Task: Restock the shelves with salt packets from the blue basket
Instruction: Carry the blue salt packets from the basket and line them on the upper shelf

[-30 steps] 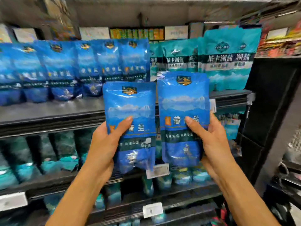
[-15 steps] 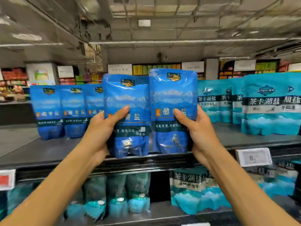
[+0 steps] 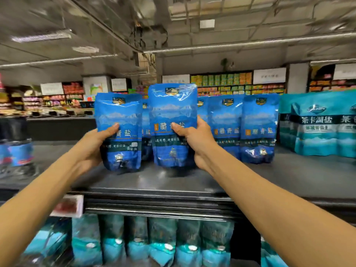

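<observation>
HOLD: your left hand grips one blue salt packet, right hand another | WHERE: upright, low over top shelf | TIP: seat bases flat before letting go.

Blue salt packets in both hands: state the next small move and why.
Probably set both down upright and let go. The left hand and right hand each grip a blue salt packet low over the dark top shelf, in front of the standing row.
</observation>
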